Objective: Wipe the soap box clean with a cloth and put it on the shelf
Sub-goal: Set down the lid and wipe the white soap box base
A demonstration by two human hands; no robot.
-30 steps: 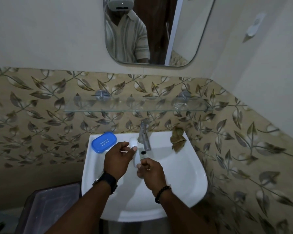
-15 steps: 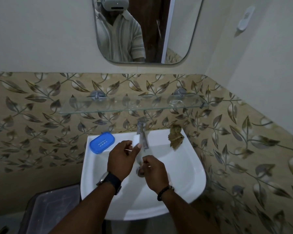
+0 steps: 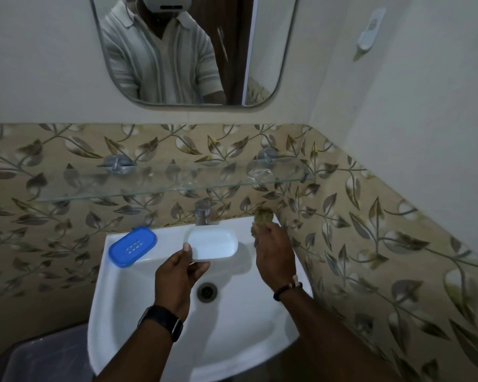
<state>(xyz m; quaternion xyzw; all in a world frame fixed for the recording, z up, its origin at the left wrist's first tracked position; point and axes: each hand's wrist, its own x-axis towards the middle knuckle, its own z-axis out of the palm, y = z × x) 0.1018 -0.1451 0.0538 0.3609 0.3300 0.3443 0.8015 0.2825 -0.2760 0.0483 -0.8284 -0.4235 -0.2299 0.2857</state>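
My left hand [image 3: 177, 274] holds the white soap box tray [image 3: 213, 244] by its near left corner, hollow side up, over the back of the white sink [image 3: 138, 312]. The blue perforated part of the soap box [image 3: 133, 246] lies on the sink's back left rim. My right hand [image 3: 275, 255] reaches the back right corner of the sink, where its fingers close on the crumpled olive-brown cloth [image 3: 263, 216]. A glass shelf [image 3: 177, 186] runs along the tiled wall above the tap [image 3: 202, 212].
A mirror [image 3: 193, 51] hangs above the shelf and shows a person in a striped shirt. A clear plastic bin [image 3: 42, 357] stands on the floor to the left of the sink. A white holder [image 3: 370, 31] is fixed high on the right wall.
My right hand let go of the white tray and moved right and back onto the cloth. The left hand turned the tray flat, hollow side up. The camera tilted a little.
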